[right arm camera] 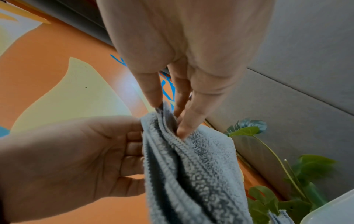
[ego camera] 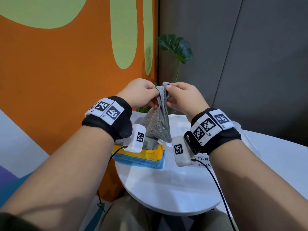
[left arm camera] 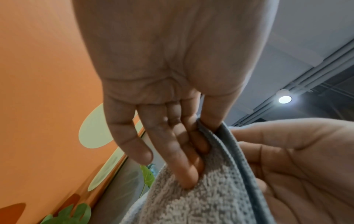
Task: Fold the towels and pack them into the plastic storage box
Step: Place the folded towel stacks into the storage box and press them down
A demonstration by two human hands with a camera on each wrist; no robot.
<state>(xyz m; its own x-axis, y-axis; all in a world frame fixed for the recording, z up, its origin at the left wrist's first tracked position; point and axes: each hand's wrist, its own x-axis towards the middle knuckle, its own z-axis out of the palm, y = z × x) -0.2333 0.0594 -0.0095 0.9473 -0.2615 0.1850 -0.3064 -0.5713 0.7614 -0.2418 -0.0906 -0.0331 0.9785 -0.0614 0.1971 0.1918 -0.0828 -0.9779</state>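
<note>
currently the grey towel [ego camera: 159, 120] is held up above the stack [ego camera: 141, 154] and table [ego camera: 166, 189], its top edge pinched by the left hand [ego camera: 141, 93] and right hand [ego camera: 182, 97]; corners should be matched before being lowered, the box [ego camera: 246, 130] being beside.

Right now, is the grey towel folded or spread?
Neither: the grey towel hangs bunched, pinched at its top by left hand and right hand.
</note>
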